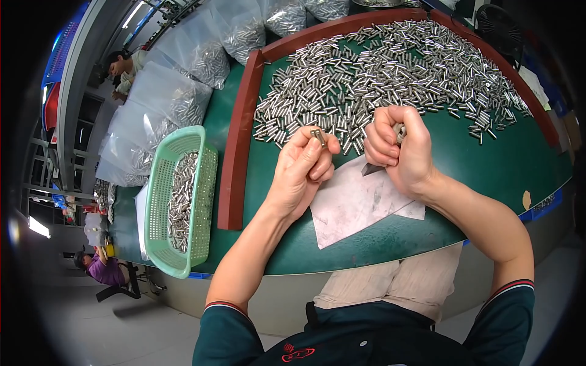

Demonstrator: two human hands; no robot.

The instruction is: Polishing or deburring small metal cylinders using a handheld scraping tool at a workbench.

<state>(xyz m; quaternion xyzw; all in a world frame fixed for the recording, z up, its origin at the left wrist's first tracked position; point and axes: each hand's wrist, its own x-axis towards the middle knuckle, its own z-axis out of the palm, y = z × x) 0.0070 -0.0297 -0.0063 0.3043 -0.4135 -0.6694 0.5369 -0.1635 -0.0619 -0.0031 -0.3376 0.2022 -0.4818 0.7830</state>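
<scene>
My left hand [304,163] pinches a few short metal pins [318,138] between thumb and fingertips, held up over the table. To its right, my right hand [398,146] is closed in a fist. Something pale grey shows in the curl of its fingers, and a dark pointed piece [371,169] sticks out below; I cannot make out what either is. Beneath both hands lies a stained whitish cloth or paper sheet [351,204] on the green tabletop [293,244]. Just beyond the hands spreads a large heap of loose shiny metal pins [390,73].
Dark red wooden rails [239,146] border the heap at the left, back and right. Left of them stands a light green perforated basket [199,213] part filled with pins. Clear plastic bags [162,91] of pins line the far left. Other people [105,268] sit farther off.
</scene>
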